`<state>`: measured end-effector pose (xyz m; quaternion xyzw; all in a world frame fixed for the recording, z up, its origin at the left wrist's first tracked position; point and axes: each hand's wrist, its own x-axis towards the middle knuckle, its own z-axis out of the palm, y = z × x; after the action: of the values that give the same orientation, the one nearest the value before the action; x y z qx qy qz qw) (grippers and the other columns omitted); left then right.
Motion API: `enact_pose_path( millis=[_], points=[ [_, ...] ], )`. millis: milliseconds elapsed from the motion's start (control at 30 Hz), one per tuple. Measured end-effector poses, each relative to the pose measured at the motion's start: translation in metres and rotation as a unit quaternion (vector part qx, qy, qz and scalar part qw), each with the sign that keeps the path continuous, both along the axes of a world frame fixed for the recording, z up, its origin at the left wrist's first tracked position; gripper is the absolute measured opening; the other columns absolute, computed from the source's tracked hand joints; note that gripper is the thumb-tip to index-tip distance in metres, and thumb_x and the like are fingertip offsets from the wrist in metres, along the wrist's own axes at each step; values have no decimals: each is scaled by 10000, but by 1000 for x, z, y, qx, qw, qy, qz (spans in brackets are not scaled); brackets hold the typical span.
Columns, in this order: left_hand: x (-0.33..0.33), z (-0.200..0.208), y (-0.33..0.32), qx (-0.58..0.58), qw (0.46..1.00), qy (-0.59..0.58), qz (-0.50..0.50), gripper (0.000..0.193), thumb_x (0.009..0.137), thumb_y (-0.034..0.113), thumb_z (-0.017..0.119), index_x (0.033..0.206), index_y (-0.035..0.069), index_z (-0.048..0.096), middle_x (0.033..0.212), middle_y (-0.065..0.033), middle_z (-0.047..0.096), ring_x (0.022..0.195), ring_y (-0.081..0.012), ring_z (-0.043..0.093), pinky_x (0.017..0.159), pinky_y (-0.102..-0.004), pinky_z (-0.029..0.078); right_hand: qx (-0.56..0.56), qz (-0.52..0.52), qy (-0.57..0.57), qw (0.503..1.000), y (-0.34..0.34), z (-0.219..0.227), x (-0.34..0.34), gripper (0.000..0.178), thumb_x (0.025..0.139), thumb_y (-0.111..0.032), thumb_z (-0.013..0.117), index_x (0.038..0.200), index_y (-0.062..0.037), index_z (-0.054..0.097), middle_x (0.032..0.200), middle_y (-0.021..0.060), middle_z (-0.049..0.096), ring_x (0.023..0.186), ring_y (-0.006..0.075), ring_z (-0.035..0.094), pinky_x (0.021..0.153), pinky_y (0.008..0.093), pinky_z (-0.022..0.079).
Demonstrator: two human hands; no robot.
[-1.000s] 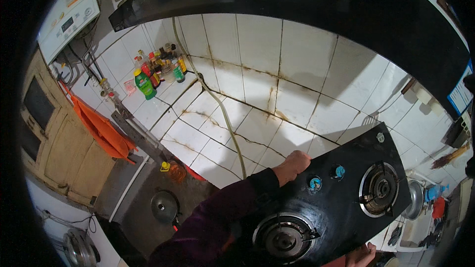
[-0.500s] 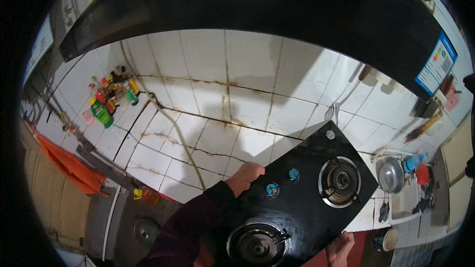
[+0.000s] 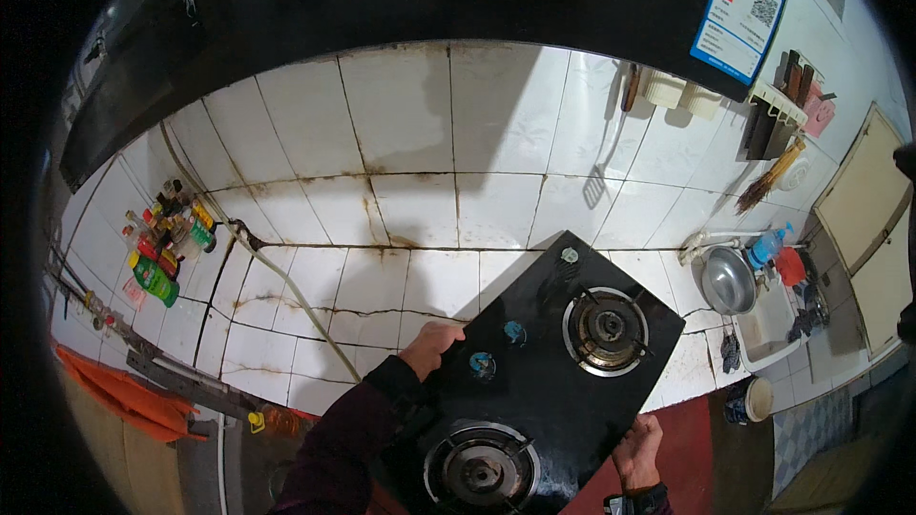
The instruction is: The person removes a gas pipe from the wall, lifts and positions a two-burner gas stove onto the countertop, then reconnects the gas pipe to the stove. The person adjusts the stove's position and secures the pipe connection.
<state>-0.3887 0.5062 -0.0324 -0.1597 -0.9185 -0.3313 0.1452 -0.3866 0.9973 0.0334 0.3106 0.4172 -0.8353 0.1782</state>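
Observation:
A black two-burner gas stove hangs at a slant in front of me, one corner pointing toward the tiled wall. My left hand grips its left edge, beside two knobs with blue marks. Under the right edge my right hand is closed, its fingers partly hidden. One burner is at the far right of the stove top, the other at the near left. A pale hose runs over the white tiled counter and passes behind my left forearm.
A dark range hood spans the space above. Sauce and oil bottles crowd the counter's left end. To the right are a metal basin, a sink and a bucket below. A spatula hangs on the wall.
My view has turned, so the wall and counter look more level and the bottles sit farther left. Both hands still hold the stove, which appears slightly farther left in the picture.

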Motion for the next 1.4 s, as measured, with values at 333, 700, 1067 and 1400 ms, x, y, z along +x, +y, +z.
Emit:
enact_pose_path(
  millis=[333,700,1067,1400],
  points=[
    [5,-14,-20,256,914,-301,94,372,780,170,705,1110,0,675,1033,-219,696,986,-410,655,809,-449,521,5,18,32,999,-18,-24,-2,393,791,-238,587,1113,-14,626,1156,79,615,1139,267,523,1062,373,347],
    [2,42,-19,77,936,-341,44,284,904,217,653,1070,-5,714,1031,-198,718,975,-363,681,860,-398,528,30,11,49,998,-17,-49,-10,292,816,-217,602,1044,-37,627,1109,81,629,1060,255,567,1032,373,383],
    [-41,36,-56,-81,853,-486,-171,550,946,344,691,1340,-16,558,1062,-90,634,944,-201,626,840,-369,547,95,26,52,994,-13,-53,1,341,896,-253,581,1149,-29,631,1161,84,647,1125,271,577,1082,416,365],
    [-34,39,-51,216,788,-577,3,469,953,264,710,1276,-55,594,933,-64,608,726,-151,579,713,-300,591,119,76,87,986,-38,-25,91,504,985,-337,617,1383,-34,546,1235,61,640,1159,238,579,1033,401,427]
  ],
)
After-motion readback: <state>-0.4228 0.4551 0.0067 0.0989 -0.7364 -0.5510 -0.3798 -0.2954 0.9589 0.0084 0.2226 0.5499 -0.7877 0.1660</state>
